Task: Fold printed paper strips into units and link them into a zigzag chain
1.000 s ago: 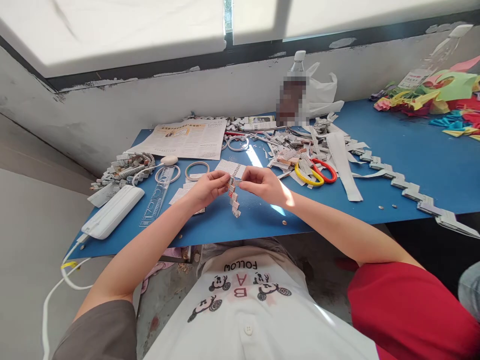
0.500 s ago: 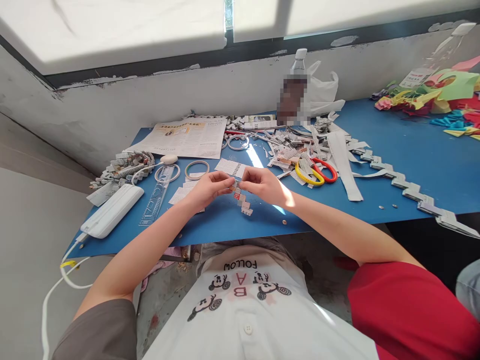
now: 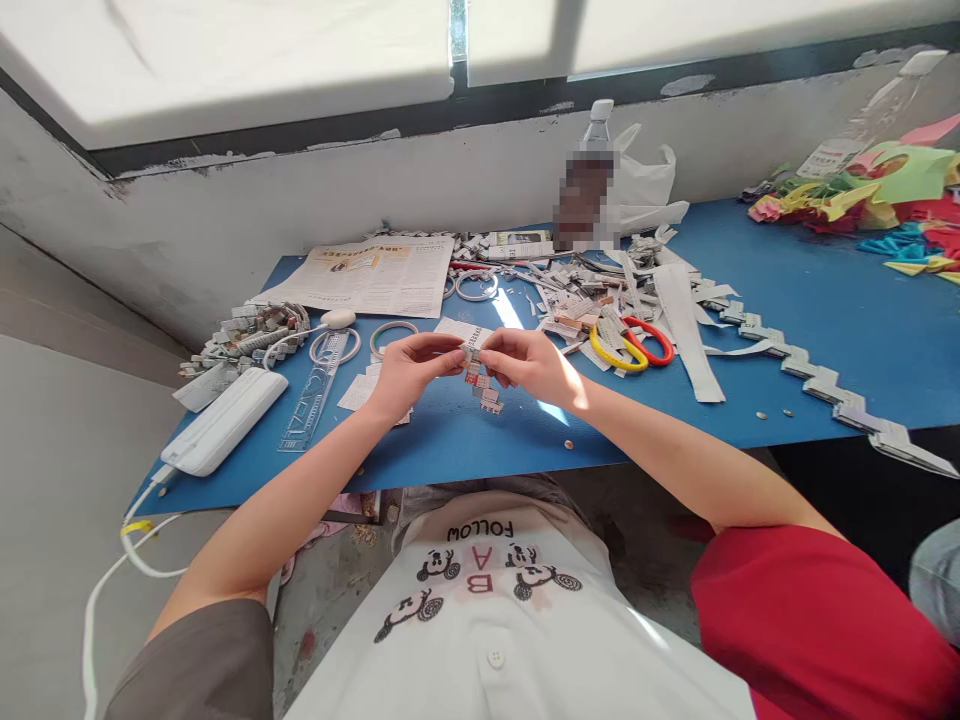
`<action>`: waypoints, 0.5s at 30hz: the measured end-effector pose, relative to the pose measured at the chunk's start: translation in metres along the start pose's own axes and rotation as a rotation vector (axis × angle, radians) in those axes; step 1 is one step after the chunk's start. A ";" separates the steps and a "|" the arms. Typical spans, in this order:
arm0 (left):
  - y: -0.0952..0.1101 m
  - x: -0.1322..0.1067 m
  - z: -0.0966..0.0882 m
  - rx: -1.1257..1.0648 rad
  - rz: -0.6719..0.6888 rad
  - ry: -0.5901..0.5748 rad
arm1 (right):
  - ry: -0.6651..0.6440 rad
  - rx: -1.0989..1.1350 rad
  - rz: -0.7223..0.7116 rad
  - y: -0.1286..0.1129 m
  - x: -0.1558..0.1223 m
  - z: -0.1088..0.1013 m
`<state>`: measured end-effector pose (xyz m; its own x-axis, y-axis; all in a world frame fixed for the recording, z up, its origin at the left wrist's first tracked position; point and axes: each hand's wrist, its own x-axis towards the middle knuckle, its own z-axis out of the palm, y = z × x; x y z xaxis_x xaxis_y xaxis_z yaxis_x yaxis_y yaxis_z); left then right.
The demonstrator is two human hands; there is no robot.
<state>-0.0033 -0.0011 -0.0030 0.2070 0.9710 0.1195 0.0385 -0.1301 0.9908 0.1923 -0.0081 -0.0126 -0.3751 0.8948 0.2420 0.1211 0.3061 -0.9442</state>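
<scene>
Over the front of the blue table [image 3: 480, 455], my left hand [image 3: 417, 372] and my right hand [image 3: 531, 366] meet, both closed in a pinch. Between their fingertips they hold the upper end of a short zigzag chain of folded newspaper [image 3: 480, 385]. Its lower links hang free, one with a red patch. The fingers partly hide the top link. Just behind lies a printed paper strip [image 3: 465, 332]. Cut paper pieces [image 3: 358, 391] lie beside my left wrist, partly covered by it.
A clear ruler [image 3: 307, 400] and white power bank [image 3: 225, 420] lie left. Scissors with yellow and red handles [image 3: 619, 350] rest by a heap of paper scraps [image 3: 570, 295]. A long folded chain [image 3: 817, 375] reaches the right edge. A bottle [image 3: 589, 190] stands behind.
Both hands have risen slightly and turned a little, still pinching the chain. More of its top now shows between the fingers. The things on the table stay put.
</scene>
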 end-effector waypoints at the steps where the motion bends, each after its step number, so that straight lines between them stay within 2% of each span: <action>1: 0.000 -0.001 0.001 0.013 0.011 -0.002 | 0.008 -0.005 -0.005 0.000 0.000 0.001; 8: -0.001 -0.003 0.003 0.059 0.113 0.010 | 0.073 -0.068 -0.034 0.001 -0.001 0.006; 15: -0.003 -0.005 0.004 0.066 0.205 0.024 | 0.087 -0.016 -0.033 0.000 0.000 0.003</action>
<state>-0.0008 -0.0060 -0.0071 0.1934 0.9274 0.3203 0.0625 -0.3374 0.9393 0.1891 -0.0091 -0.0132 -0.2979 0.9089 0.2918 0.1253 0.3403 -0.9319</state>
